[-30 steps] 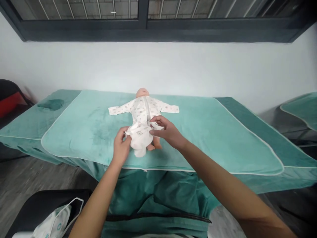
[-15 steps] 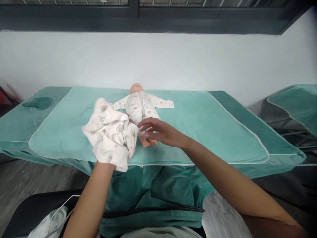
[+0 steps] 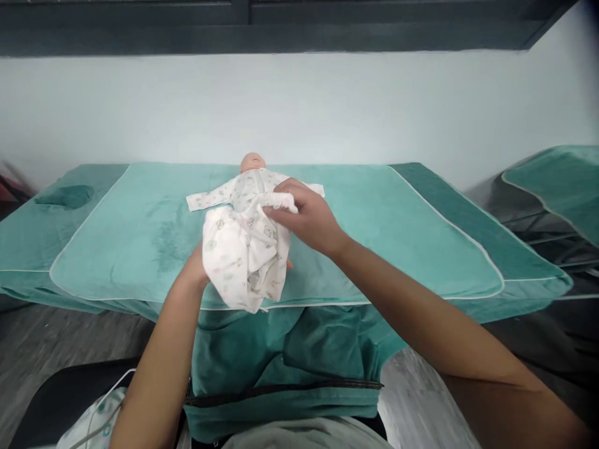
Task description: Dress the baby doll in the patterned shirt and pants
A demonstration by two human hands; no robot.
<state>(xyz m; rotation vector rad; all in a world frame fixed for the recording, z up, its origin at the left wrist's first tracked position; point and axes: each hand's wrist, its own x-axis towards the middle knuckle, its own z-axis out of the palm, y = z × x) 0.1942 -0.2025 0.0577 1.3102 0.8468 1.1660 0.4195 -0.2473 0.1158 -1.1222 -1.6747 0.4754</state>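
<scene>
White baby pants [image 3: 229, 255] with a small animal print hang bunched in front of me, between my hands and above the near side of the bed. My right hand [image 3: 306, 215] pinches their upper edge between thumb and fingers. At the lower left, my left hand [image 3: 199, 265] holds the pants from behind, its fingers mostly covered by the cloth. Beyond them a baby doll [image 3: 253, 162] lies on its back, head toward the wall, in a white printed top [image 3: 213, 198] with its sleeves spread. The pants hide most of the doll's lower body.
A green padded bed cover [image 3: 397, 249] with pale piping spreads under the doll, with a face hole [image 3: 65, 195] at the left. A white wall [image 3: 299, 106] rises behind. Printed cloth and a white cable lie on a black seat [image 3: 51, 399] at the lower left.
My right hand has moved up and taken hold of the pants' upper edge. The pants have shifted right and opened out, now covering the doll's legs from view.
</scene>
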